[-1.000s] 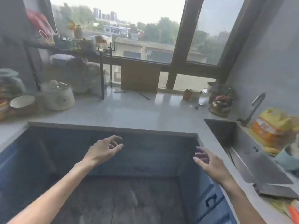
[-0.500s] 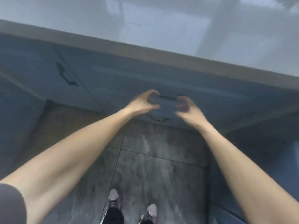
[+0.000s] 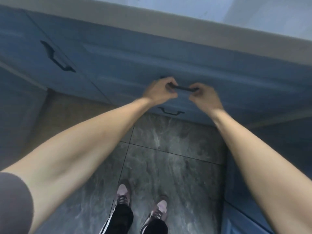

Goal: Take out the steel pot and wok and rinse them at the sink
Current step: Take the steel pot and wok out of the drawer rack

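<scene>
I look down at the blue cabinet front (image 3: 168,54) under the pale counter edge (image 3: 152,29). A black bar handle (image 3: 183,88) sits on the upper drawer. My left hand (image 3: 160,91) is closed around its left end and my right hand (image 3: 205,97) around its right end. The drawer looks closed. No steel pot, wok or sink is in view.
A second black handle (image 3: 170,112) sits on the drawer below, and another black handle (image 3: 56,57) on the cabinet door to the left. More blue cabinets (image 3: 249,213) stand at my right. My feet (image 3: 141,201) stand on grey marbled floor tiles (image 3: 168,166).
My view dropped from the counter and window to the cabinet front. Both hands came forward from open in the air and closed on the upper drawer's handle.
</scene>
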Tool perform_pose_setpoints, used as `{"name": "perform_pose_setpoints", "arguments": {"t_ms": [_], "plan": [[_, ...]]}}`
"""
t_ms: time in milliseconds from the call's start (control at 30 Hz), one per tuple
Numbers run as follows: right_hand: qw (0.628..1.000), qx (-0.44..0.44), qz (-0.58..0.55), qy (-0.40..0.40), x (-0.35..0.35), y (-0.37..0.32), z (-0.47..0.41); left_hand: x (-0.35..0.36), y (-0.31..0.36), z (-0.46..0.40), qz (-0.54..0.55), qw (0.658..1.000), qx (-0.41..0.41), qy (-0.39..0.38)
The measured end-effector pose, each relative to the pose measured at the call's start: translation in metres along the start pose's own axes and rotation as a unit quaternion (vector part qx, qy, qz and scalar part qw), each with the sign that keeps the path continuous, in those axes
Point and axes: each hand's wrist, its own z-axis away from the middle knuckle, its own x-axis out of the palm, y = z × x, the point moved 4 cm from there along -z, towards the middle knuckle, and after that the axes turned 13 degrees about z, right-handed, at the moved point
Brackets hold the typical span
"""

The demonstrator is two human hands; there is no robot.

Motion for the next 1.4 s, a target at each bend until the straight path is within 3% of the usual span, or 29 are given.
{"name": "perform_pose_setpoints", "arguments": {"t_ms": [233, 400, 600, 900, 1133, 1267, 1400], "plan": [[0.999, 0.031, -0.037, -0.011, 0.006, -0.005, 0.03, 0.001, -0.002, 0.029, 0.003, 0.999, -0.032, -0.01], [0.996, 0.079, -0.05, 0.001, 0.015, -0.005, 0.059, 0.008, -0.011, 0.058, 0.091, 0.994, -0.038, -0.043], [0.992, 0.101, -0.066, -0.046, 0.025, -0.006, 0.113, 0.018, -0.023, 0.104, 0.174, 0.983, -0.04, -0.046], [0.994, 0.048, -0.076, -0.069, 0.054, 0.004, 0.188, 0.031, -0.031, 0.183, 0.163, 0.982, -0.074, -0.054], [0.991, 0.003, -0.065, -0.121, 0.071, 0.021, 0.236, 0.052, -0.037, 0.241, 0.158, 0.984, -0.078, -0.011], [0.988, -0.005, -0.098, -0.116, 0.081, 0.022, 0.259, 0.067, -0.041, 0.276, 0.196, 0.974, -0.098, 0.054], [0.984, -0.025, -0.122, -0.13, 0.09, 0.027, 0.279, 0.073, -0.052, 0.302, 0.165, 0.979, -0.099, 0.061]]}}
